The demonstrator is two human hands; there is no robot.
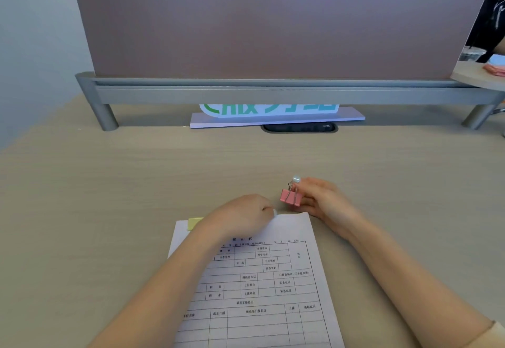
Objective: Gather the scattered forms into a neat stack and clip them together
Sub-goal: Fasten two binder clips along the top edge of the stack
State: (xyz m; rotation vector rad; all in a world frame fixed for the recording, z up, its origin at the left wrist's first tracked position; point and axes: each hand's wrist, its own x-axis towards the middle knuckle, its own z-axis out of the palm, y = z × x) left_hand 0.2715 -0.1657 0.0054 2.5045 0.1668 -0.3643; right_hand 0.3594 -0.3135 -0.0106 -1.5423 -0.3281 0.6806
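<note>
A stack of printed white forms (262, 287) lies on the wooden desk (109, 197) in front of me, edges roughly aligned. A yellow binder clip (194, 223) sits on the stack's top left corner, partly hidden by my left wrist. My left hand (240, 217) presses down on the top edge of the forms, fingers curled at the paper. My right hand (325, 200) holds a pink binder clip (291, 197) by its wire handles, just above the stack's top right corner, not touching the paper.
A mauve partition screen (273, 25) on a grey rail stands across the back of the desk. Under it lie a sign with green lettering (270, 111) and a black cable slot (299, 128). A person in dark clothes (492, 11) is at the far right.
</note>
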